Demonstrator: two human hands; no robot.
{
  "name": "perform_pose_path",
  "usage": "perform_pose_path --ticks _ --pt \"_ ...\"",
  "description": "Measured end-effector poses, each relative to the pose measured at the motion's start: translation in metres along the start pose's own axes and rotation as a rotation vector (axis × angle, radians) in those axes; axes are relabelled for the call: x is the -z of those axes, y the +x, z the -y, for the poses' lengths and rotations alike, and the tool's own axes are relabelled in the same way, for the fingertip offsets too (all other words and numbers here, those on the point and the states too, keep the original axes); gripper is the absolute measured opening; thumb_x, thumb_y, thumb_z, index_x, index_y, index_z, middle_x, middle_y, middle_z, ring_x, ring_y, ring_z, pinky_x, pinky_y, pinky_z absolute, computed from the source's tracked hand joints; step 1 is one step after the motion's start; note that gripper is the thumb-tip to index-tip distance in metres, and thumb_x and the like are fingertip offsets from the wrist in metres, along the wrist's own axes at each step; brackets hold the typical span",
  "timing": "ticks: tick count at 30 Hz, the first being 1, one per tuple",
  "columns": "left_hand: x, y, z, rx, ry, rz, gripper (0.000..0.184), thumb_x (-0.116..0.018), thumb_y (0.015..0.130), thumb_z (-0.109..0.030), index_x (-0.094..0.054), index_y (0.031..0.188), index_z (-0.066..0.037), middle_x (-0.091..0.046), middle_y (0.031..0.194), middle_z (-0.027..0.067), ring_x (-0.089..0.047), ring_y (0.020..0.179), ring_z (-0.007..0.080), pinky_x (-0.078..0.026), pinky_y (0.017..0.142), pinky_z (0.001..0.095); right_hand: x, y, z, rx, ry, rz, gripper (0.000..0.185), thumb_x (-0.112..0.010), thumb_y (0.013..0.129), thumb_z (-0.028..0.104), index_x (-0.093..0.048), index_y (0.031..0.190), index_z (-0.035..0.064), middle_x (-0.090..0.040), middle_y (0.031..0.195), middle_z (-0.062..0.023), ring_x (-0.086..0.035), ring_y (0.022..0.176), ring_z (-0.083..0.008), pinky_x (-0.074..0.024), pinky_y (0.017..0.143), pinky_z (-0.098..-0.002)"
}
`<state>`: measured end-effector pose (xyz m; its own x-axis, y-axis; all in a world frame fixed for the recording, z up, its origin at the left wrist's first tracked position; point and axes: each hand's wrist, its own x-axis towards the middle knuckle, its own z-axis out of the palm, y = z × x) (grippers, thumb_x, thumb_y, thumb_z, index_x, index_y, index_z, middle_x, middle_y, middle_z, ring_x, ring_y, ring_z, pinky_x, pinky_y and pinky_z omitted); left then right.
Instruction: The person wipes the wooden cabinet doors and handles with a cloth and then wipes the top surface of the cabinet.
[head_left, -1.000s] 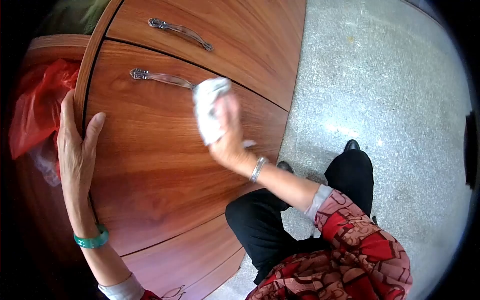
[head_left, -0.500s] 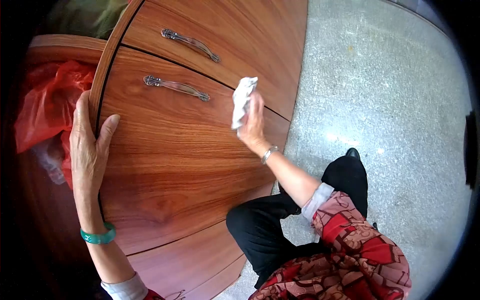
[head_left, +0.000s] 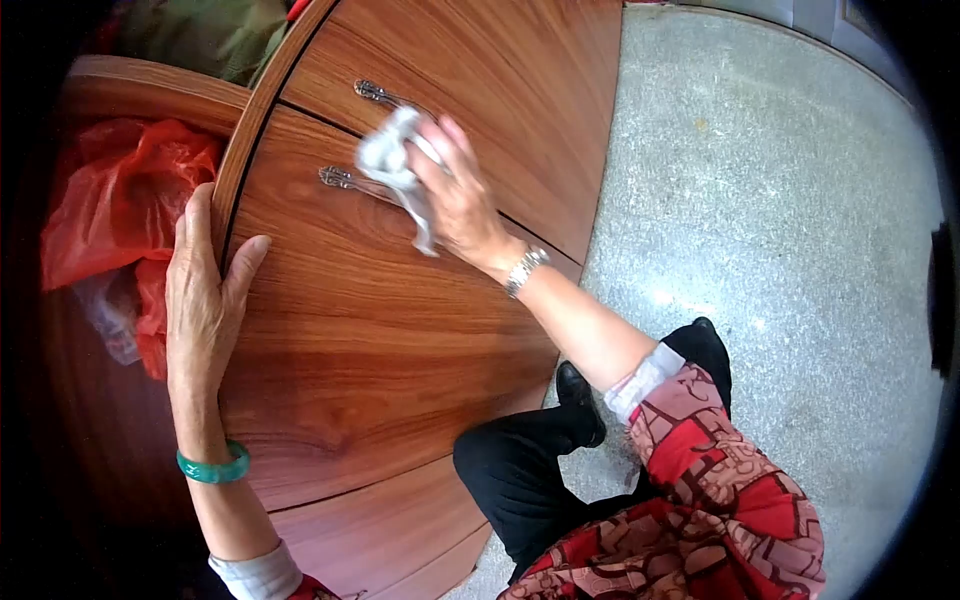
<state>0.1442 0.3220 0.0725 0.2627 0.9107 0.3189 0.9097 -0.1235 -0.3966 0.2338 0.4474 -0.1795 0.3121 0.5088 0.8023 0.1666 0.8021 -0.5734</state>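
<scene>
My right hand [head_left: 462, 205] is closed on a crumpled white cloth [head_left: 388, 150], blurred by motion. The cloth lies over the right parts of two ornate metal handles, the upper handle [head_left: 370, 91] and the lower handle [head_left: 336, 178], on the wood-grain cabinet fronts [head_left: 370, 330]. My left hand [head_left: 207, 295] rests along the cabinet's left edge [head_left: 250, 140]. Its fingers are stretched out, with the thumb apart on the front face. A green bangle [head_left: 213, 463] circles the left wrist, and a metal watch band [head_left: 527, 270] the right one.
Left of the cabinet edge, a red plastic bag [head_left: 120, 220] lies beside a wooden divider [head_left: 150, 85]. Beyond the divider is dark green fabric [head_left: 200, 35]. Speckled floor [head_left: 760, 200] extends to the right. My black-trousered knee [head_left: 500, 450] is close to the cabinet's lower part.
My right hand has swept the cloth left, from the seam between the fronts onto the handles. My left hand keeps its place on the cabinet edge while the view shifts slightly.
</scene>
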Motion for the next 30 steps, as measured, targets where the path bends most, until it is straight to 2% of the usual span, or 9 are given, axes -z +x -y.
perform_pose_path --ticks 5,6,10,13,17,21,22,25,30 --pt "-0.003 0.0 0.004 -0.03 -0.032 -0.017 0.06 -0.062 0.088 -0.026 -0.036 0.132 0.005 -0.051 0.12 0.0274 -0.051 0.11 0.0407 -0.043 0.091 0.0426 0.025 -0.065 -0.029 -0.233 0.107 0.079 0.051 -0.072 0.076 0.011 -0.055 0.124 0.0185 -0.045 0.136 -0.0112 -0.038 0.13 -0.0376 -0.0404 0.105 -0.0442" --pt "-0.002 0.0 0.007 -0.04 -0.019 -0.019 0.059 -0.062 0.088 -0.026 -0.037 0.132 0.005 -0.051 0.118 0.0278 -0.051 0.108 0.0413 -0.043 0.09 0.0432 0.03 -0.06 -0.023 -0.252 0.112 0.07 0.047 -0.068 0.078 0.007 -0.054 0.124 0.0134 -0.046 0.135 -0.0131 -0.039 0.129 -0.0392 -0.0384 0.106 -0.0445" --pt "-0.001 -0.002 0.003 -0.007 -0.032 -0.011 0.06 -0.062 0.088 -0.026 -0.035 0.133 0.005 -0.051 0.117 0.028 -0.051 0.107 0.0419 -0.043 0.09 0.0438 0.037 0.006 0.004 -0.046 0.119 -0.062 0.044 -0.06 0.079 -0.003 -0.053 0.123 0.0035 -0.046 0.134 -0.0165 -0.042 0.126 -0.0384 -0.0374 0.106 -0.0474" --pt "-0.001 -0.001 0.003 -0.043 -0.047 -0.034 0.061 -0.061 0.088 -0.027 -0.035 0.133 0.006 -0.051 0.118 0.0279 -0.05 0.108 0.0419 -0.043 0.09 0.0438 0.017 0.072 0.017 -0.091 0.265 -0.059 0.042 -0.06 0.082 0.002 -0.05 0.123 0.0079 -0.049 0.126 -0.014 -0.048 0.12 -0.036 -0.046 0.1 -0.0453" --pt "0.001 -0.001 0.004 -0.009 -0.013 -0.012 0.061 -0.061 0.089 -0.027 -0.034 0.134 0.005 -0.049 0.123 0.0264 -0.05 0.111 0.0398 -0.042 0.092 0.042 0.009 0.056 -0.006 -0.009 0.039 -0.039 0.043 -0.059 0.082 0.001 -0.05 0.123 0.0076 -0.051 0.123 -0.0167 -0.05 0.118 -0.0344 -0.0534 0.089 -0.0402" --pt "-0.002 -0.001 0.006 0.001 -0.007 -0.001 0.06 -0.06 0.09 -0.026 -0.034 0.134 0.004 -0.049 0.126 0.0251 -0.05 0.114 0.0379 -0.041 0.094 0.0401 0.032 -0.045 -0.046 -0.345 0.027 0.067 0.038 -0.049 0.087 -0.005 -0.054 0.122 0.0048 -0.052 0.125 -0.0176 -0.054 0.112 -0.0274 -0.0498 0.09 -0.0303" --pt "-0.001 0.0 0.007 0.0 -0.006 -0.002 0.06 -0.06 0.09 -0.026 -0.034 0.134 0.004 -0.049 0.126 0.0251 -0.05 0.114 0.0379 -0.041 0.094 0.0401 0.034 -0.069 -0.057 -0.461 0.2 0.043 0.036 -0.053 0.085 -0.004 -0.056 0.12 0.0047 -0.054 0.122 -0.0154 -0.057 0.107 -0.024 -0.0506 0.088 -0.0306" --pt "-0.001 -0.002 0.005 -0.004 -0.012 0.012 0.058 -0.06 0.09 -0.025 -0.035 0.134 0.004 -0.049 0.125 0.0254 -0.05 0.114 0.038 -0.041 0.095 0.0401 0.056 -0.071 -0.045 -0.641 0.034 0.133 0.043 -0.068 0.075 0.002 -0.058 0.116 0.0016 -0.057 0.115 -0.0156 -0.059 0.107 -0.0237 -0.0489 0.089 -0.0267" --pt "-0.002 -0.003 0.006 -0.03 -0.049 -0.021 0.061 -0.062 0.088 -0.028 -0.035 0.132 0.005 -0.051 0.119 0.0277 -0.05 0.11 0.0417 -0.043 0.09 0.0432 0.042 0.026 0.054 -0.207 0.427 0.055 0.054 -0.069 0.078 0.004 -0.051 0.129 0.0076 -0.051 0.127 -0.0141 -0.058 0.108 -0.0257 -0.051 0.091 -0.0329"
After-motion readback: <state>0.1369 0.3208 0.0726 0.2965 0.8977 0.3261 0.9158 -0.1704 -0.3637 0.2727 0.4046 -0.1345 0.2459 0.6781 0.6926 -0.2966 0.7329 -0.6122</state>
